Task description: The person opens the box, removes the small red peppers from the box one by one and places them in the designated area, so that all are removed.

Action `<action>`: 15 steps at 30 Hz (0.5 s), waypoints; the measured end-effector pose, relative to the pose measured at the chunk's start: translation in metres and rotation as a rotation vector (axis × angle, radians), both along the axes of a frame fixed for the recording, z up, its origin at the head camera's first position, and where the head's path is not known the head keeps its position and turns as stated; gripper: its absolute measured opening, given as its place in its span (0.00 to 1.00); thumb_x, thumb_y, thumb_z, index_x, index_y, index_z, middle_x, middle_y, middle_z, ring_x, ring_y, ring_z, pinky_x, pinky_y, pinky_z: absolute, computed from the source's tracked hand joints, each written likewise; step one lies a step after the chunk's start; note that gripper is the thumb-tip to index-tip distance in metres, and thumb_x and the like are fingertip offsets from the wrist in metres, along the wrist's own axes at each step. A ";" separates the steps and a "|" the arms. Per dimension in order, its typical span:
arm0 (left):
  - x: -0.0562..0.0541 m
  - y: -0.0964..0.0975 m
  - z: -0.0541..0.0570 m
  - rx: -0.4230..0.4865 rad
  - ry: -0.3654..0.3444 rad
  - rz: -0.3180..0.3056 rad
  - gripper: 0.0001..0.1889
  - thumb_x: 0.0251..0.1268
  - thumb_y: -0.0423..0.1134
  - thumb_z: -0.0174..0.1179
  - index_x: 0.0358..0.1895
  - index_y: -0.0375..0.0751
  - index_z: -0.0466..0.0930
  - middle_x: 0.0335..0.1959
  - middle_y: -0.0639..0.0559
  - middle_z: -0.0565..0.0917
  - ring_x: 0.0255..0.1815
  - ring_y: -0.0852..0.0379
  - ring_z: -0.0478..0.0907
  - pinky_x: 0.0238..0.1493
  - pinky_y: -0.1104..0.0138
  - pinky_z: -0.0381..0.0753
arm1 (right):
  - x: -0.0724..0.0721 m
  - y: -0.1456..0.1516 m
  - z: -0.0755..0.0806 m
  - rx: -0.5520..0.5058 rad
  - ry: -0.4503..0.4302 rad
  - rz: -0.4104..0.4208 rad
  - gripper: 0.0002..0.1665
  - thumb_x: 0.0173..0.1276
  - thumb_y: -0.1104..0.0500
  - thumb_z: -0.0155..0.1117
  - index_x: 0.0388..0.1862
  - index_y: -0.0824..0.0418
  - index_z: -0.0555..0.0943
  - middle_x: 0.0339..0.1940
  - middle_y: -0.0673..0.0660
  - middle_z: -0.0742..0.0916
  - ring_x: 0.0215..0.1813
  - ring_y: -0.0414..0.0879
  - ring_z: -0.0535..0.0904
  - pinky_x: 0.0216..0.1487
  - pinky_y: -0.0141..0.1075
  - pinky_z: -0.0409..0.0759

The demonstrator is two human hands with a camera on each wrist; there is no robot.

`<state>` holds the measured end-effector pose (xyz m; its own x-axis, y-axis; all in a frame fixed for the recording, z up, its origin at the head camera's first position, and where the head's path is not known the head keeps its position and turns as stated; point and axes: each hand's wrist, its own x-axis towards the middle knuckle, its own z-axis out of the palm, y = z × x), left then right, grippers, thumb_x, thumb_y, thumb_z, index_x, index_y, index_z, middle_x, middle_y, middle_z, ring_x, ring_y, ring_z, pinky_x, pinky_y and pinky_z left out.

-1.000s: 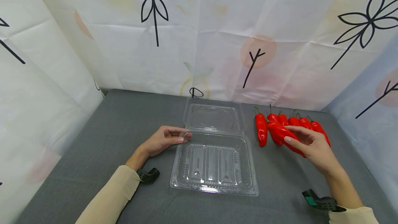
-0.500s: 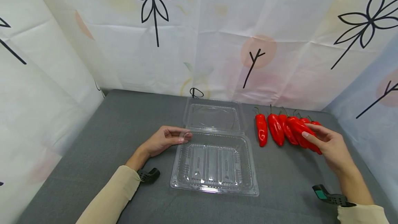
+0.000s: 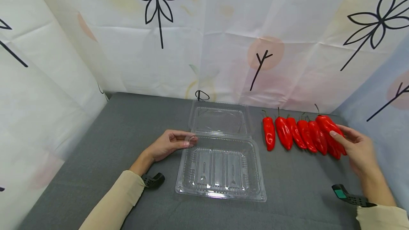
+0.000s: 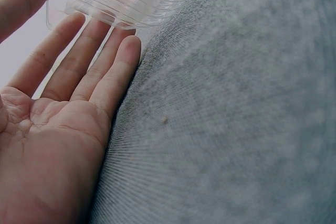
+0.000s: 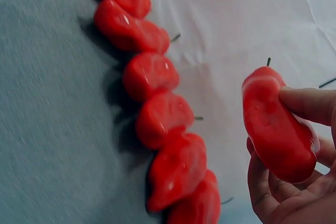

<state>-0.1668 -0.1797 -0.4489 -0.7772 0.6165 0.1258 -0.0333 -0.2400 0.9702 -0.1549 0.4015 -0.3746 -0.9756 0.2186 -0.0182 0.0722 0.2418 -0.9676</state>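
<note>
My right hand [image 3: 361, 150] holds a red pepper [image 3: 327, 127] by its sides, between thumb and fingers, at the right end of a row of peppers. Seen from the right wrist, this pepper [image 5: 273, 124] is raised off the table, its green stem pointing away from the palm. A clear plastic clamshell container [image 3: 220, 195] lies opened out, its lid [image 3: 220, 120] folded back towards the wall. Its left rim near the hinge is pinched by my left hand [image 3: 167, 144]. In the left wrist view the fingertips [image 4: 128, 48] reach the container's edge, fingers nearly straight.
Several red peppers [image 3: 283, 134] lie side by side on the grey tabletop [image 3: 137, 116], right of the container, stems towards the back. A white printed cloth [image 3: 223, 52] hangs behind the table and on both sides.
My right hand has carried the pepper rightwards over the row, from near the second pepper to the row's right end. The left hand and the container have stayed put.
</note>
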 end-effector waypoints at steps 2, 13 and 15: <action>0.000 0.000 0.000 -0.002 0.001 0.001 0.25 0.71 0.29 0.62 0.66 0.18 0.70 0.63 0.25 0.76 0.65 0.46 0.78 0.66 0.55 0.77 | -0.001 0.004 0.002 -0.028 -0.013 -0.038 0.13 0.71 0.58 0.69 0.46 0.37 0.82 0.40 0.34 0.82 0.40 0.30 0.76 0.33 0.19 0.79; 0.000 0.000 0.000 -0.007 0.004 0.000 0.25 0.71 0.29 0.62 0.66 0.18 0.69 0.63 0.24 0.75 0.65 0.45 0.78 0.66 0.55 0.77 | -0.004 0.022 0.003 -0.088 -0.086 -0.248 0.14 0.66 0.54 0.74 0.46 0.38 0.83 0.43 0.38 0.75 0.42 0.34 0.70 0.29 0.19 0.79; 0.000 -0.001 0.000 -0.006 0.003 -0.002 0.26 0.71 0.29 0.62 0.66 0.18 0.69 0.63 0.23 0.75 0.65 0.45 0.78 0.66 0.55 0.77 | -0.005 0.026 0.001 -0.098 -0.097 -0.282 0.14 0.65 0.54 0.75 0.46 0.38 0.82 0.44 0.38 0.74 0.43 0.35 0.69 0.29 0.19 0.79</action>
